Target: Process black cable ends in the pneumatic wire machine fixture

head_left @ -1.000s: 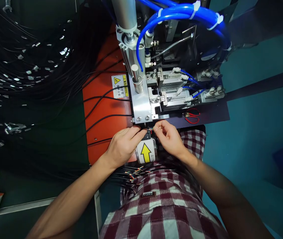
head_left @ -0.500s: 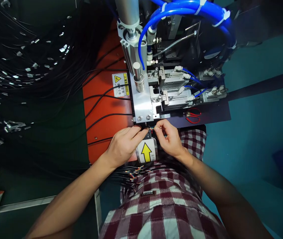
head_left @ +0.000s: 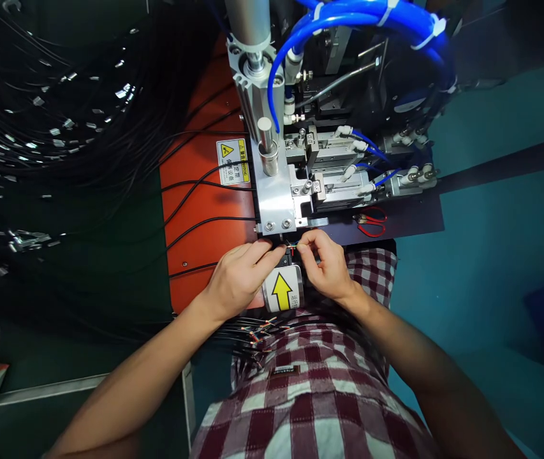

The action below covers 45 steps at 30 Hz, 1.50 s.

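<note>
At the front end of a metal machine (head_left: 276, 197), both my hands meet over a small dark fixture (head_left: 285, 260). Thin coloured wires (head_left: 293, 246) show between my fingertips, at the end of a black cable that is mostly hidden under the left hand. My left hand (head_left: 240, 274) is closed, thumb and fingers pinching at the cable on the fixture's left. My right hand (head_left: 324, 262) pinches the coloured wire ends from the right, thumb against forefinger. Just below lies a plate with a yellow arrow (head_left: 282, 292).
Black cables (head_left: 205, 223) cross the orange base (head_left: 195, 255) on the left. Many more cables with shiny ends (head_left: 75, 127) hang at upper left. Cables with bared coloured ends (head_left: 257, 331) lie by my lap. Red-handled scissors (head_left: 372, 224) rest at right; blue air hoses (head_left: 348, 13) arch above.
Almost nothing differs. Both hands stay pinched at the same spot, with only a slight shift of the wires between the fingertips and of the camera view.
</note>
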Tool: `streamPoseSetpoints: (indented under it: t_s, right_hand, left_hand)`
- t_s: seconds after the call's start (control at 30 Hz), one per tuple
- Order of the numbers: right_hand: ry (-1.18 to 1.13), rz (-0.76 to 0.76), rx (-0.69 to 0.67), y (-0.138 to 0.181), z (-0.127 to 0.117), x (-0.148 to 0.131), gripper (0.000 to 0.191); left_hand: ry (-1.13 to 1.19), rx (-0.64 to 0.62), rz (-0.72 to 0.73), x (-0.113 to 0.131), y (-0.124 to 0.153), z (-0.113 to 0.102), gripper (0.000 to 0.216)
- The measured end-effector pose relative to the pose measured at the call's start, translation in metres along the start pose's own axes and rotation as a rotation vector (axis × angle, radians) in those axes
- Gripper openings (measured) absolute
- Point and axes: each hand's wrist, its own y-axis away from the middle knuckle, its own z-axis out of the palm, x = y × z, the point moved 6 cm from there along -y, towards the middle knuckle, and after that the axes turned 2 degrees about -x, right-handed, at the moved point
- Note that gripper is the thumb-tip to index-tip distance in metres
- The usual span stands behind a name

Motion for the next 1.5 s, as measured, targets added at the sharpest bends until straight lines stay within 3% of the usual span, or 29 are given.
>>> streamPoseSetpoints:
  t_s: [0.23, 0.5, 1.1, 1.23, 1.37, 1.43, 1.5]
  right_hand:
    - [-0.027, 0.113, -0.059, -0.002, -0.001, -0.001, 0.008]
    - [-0.212, 0.441, -0.099, 0.001, 0.004, 0.003, 0.014]
    - [-0.281, 0.492, -0.119, 0.002, 0.006, 0.009, 0.016]
    - [-0.439, 0.549, -0.118, 0.002, 0.012, 0.014, 0.016]
    - [-0.616, 0.620, -0.218, 0.000, 0.019, 0.019, 0.019]
    - [-0.585, 0.607, -0.228, 0.000, 0.016, 0.019, 0.020]
    - [-0.453, 0.555, -0.150, 0.000, 0.007, 0.018, 0.017]
  left_hand:
    - [-0.008, 0.008, 0.008, 0.002, -0.002, -0.002, 0.026]
    - [-0.071, 0.011, 0.023, 0.002, -0.001, -0.001, 0.026]
    - [0.001, -0.018, -0.013, -0.001, -0.001, 0.001, 0.029]
    - [0.017, -0.045, -0.033, -0.001, 0.000, 0.002, 0.029]
    - [0.050, -0.072, -0.062, -0.003, 0.000, 0.004, 0.030]
    - [0.046, -0.068, -0.061, -0.003, 0.000, 0.004, 0.030]
    - [0.025, -0.060, -0.052, -0.002, 0.000, 0.004, 0.030]
